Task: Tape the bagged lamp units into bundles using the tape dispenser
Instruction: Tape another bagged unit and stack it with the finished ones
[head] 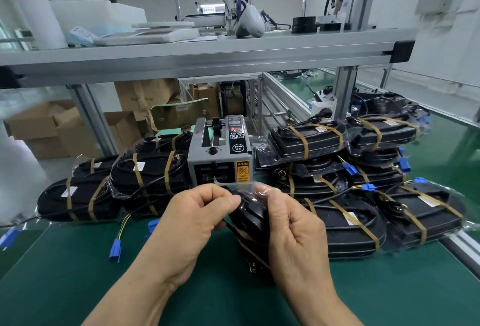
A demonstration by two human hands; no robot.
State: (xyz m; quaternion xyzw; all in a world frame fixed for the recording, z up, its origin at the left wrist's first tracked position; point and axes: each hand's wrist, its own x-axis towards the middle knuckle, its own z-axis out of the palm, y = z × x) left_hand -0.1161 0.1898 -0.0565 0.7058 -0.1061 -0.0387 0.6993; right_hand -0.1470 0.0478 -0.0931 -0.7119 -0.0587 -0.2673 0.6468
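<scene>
A grey automatic tape dispenser stands at the middle of the green bench. In front of it both hands stretch a clear strip of tape over a black bagged lamp unit that stands on end between them. My left hand pinches the strip's left end with thumb and forefinger. My right hand pinches the right end, its fingers curled against the bag. The lower part of the unit is hidden behind my right hand.
Taped black lamp bundles lie stacked left of the dispenser, and several more bundles pile to its right with blue connectors trailing. An aluminium shelf crosses overhead. Cardboard boxes sit behind. The green mat lies bare near me.
</scene>
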